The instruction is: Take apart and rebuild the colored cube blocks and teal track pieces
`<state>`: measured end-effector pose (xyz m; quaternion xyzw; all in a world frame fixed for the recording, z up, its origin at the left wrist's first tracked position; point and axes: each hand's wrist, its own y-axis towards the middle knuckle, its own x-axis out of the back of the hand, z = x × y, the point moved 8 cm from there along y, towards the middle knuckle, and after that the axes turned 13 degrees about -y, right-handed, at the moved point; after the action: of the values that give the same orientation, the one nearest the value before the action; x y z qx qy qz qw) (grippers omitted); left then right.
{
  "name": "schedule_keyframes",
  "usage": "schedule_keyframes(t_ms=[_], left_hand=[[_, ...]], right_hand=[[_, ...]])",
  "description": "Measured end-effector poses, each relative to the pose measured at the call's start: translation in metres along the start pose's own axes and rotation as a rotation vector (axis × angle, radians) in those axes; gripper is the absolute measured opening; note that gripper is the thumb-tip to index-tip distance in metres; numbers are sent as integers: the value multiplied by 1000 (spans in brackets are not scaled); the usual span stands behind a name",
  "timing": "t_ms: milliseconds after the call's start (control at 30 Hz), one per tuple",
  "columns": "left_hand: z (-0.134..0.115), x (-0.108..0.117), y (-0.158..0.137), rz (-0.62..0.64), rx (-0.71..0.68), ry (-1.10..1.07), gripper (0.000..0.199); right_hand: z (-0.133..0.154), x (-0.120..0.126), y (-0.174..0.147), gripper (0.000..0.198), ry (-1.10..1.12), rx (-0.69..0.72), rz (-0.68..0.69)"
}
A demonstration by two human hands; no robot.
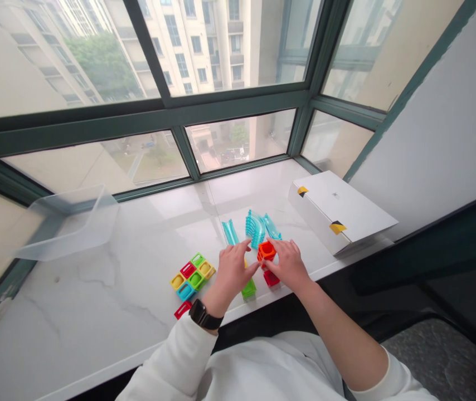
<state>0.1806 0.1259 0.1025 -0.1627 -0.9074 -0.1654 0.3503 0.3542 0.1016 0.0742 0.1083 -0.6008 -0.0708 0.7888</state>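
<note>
My right hand [290, 264] grips an orange block [267, 250] with a round opening on top, thumb and forefinger at its side. To its left is my left hand [233, 268], thumb and fingers apart, the thumb tip close to the orange block; whether it touches cannot be made out. A red block [271, 278] lies below the orange one, partly covered by my right hand. Between my hands sits a green block [248, 289], with a bit of yellow behind it half hidden by my left hand. A black watch [204, 315] is on my left wrist.
Several coloured blocks [196, 279] form a cluster left of my hands, a red piece [183, 309] near them. Behind my hands lie clear blue track pieces [255, 227]. A white box [342, 206] stands right, a translucent bin [71, 223] left. The counter's front edge [229, 320] is close.
</note>
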Motion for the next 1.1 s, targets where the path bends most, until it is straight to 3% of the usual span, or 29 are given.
schedule_keyframes(t_ms=[100, 233, 367, 533, 667, 867, 1100], left_hand=[[22, 45, -28, -142, 27, -103, 44], [83, 101, -83, -305, 205, -78, 36], [144, 128, -150, -399, 384, -111, 38], [171, 120, -209, -398, 476, -140, 42], [164, 103, -221, -365, 496, -187, 47], [152, 83, -212, -314, 442, -190, 50], [157, 73, -211, -287, 422, -184, 38]], right_hand=[[1, 3, -2, 62, -15, 17, -9], [6, 20, -5, 63, -2, 47, -96], [28, 47, -8, 46, 98, 94, -252], [82, 69, -12, 32, 289, 240, -352], [129, 57, -15, 32, 419, 341, -261], [199, -9, -33, 41, 349, 514, 134], [228, -80, -48, 70, 63, 554, 396]])
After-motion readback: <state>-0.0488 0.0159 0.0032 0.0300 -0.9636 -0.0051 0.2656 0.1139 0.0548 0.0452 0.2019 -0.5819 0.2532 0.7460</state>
